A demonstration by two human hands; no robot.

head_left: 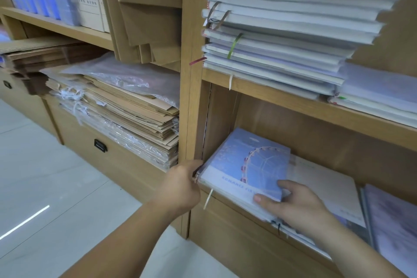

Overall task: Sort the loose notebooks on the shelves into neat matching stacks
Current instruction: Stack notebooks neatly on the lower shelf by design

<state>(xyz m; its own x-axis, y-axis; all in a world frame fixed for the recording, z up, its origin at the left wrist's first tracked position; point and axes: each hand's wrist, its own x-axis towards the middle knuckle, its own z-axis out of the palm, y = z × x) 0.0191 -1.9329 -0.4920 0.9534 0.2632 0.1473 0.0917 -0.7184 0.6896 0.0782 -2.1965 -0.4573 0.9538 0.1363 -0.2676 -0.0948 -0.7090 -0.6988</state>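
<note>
Where the work is: lower middle of the frame, in the lower shelf bay, right against the wooden upright (191, 97).
Thing in hand: a small blue stack, the ferris-wheel notebook (246, 165) on top, lying askew and overhanging the shelf front.
Left hand (182, 184): fingers curled in, pinching the stack's near left corner.
Right hand (295, 205): thumb (264, 200) and forefinger lie flat on the cover, a little apart. I cannot make out the other fingers.
Slip risk: the covers look glossy, so I'd guess the top notebook slides off if the stack tips forward.
Mixing risk: the pale notebook (327, 187) lies partly under the blue ones and could get dragged along.
Snag risk: the ribbon bookmark (208, 198) dangles over the edge and may catch.
Overhead: the tall stack (282, 29), upper right of the frame, is ragged. A bump could bring it down.
</note>
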